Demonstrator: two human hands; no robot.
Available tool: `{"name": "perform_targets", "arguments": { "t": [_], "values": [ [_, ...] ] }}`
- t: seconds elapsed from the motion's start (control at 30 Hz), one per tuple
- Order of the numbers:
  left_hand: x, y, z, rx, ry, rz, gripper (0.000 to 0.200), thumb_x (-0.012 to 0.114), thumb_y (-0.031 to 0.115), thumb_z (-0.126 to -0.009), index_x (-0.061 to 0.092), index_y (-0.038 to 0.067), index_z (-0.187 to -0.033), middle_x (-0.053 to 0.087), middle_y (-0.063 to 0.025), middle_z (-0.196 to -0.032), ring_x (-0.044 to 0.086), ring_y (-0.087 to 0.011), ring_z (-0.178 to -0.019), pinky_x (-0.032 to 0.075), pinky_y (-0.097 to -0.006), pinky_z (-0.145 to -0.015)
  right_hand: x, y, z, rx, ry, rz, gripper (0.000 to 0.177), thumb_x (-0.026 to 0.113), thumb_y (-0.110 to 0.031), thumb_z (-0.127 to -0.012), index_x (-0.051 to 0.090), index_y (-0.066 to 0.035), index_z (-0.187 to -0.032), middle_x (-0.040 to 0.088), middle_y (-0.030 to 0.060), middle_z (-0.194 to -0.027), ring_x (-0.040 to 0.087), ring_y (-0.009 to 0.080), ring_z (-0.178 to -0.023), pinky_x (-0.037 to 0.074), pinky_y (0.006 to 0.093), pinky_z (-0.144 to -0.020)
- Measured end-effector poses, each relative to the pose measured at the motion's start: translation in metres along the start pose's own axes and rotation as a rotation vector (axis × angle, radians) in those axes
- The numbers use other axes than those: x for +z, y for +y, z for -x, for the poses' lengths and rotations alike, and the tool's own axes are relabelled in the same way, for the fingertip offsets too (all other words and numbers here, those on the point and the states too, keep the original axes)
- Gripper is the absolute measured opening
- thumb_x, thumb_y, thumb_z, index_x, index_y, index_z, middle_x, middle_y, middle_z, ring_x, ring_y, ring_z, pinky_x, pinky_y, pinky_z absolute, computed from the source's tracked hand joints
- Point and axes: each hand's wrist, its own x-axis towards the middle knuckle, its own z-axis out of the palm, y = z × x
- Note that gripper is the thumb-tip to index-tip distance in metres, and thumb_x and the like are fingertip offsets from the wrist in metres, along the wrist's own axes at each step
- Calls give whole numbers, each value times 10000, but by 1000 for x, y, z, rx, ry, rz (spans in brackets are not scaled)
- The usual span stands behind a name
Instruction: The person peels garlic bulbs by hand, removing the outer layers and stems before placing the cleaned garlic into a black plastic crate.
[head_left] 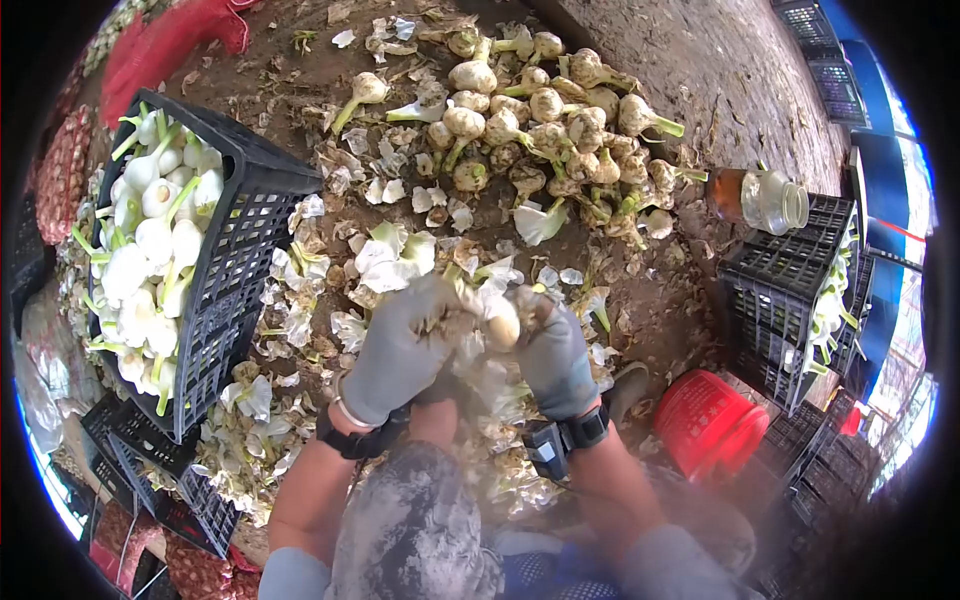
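— Bare dirt ground (280, 60) lies all round you, littered with papery garlic skins (390, 260). What have you got in your hands?

— You have one garlic bulb (500, 322), just below the middle of the frame. Your gloved left hand (400, 345) curls round its left side, and your gloved right hand (550, 355) closes on its right side. The fingers of both pinch the bulb between them.

— And around you?

— A pile of unpeeled garlic (540, 130) sits in the upper middle, well apart from your hands. At the left stands a black plastic crate (250, 230), tilted and filled with white peeled garlic (150, 250). A red mesh sack (170, 40) lies at the upper left.

— On the right?

— A glass jar (765, 200) lies on its side at the upper right, above stacked black crates (780, 290). A red bucket (705, 420) sits at the lower right, near your right wrist.
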Motion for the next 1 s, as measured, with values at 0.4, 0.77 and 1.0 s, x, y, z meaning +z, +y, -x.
{"name": "perform_targets", "arguments": {
  "t": [0.4, 0.77, 1.0],
  "values": [
    [10, -11, 13, 139, 120, -524, 290, 719, 323, -845, 665, 43, -895, 655, -143, -1054, 616, -355, -973, 450, -429, -875, 9, -15, -10, 390, -24, 561, 339, 415, 35, -986, 535, 47, -1303, 641, 104, -1166, 658, 180, -1022, 567, 309, -888],
    [-19, 11, 22, -99, 137, -75, 635, 764, 192, -754, 543, 44, -1331, 637, -118, -1098, 632, -262, -958, 519, -371, -864, 42, -40, -7, 94, -147, -72, 408, 587, -359, -1008, 681, 14, -1146, 700, 93, -1048, 653, 112, -861, 521, 247, -786],
    [-121, 14, 21, 313, 201, 1462, 622, 701, 492, -888, 512, 62, -1295, 626, -47, -1109, 479, -120, -786, 416, -253, -716, 37, -48, -116, -688, 37, 908, 361, 703, -101, -870, 644, -52, -1223, 697, 106, -1081, 671, 254, -1055, 509, 320, -916]
  ]
}}
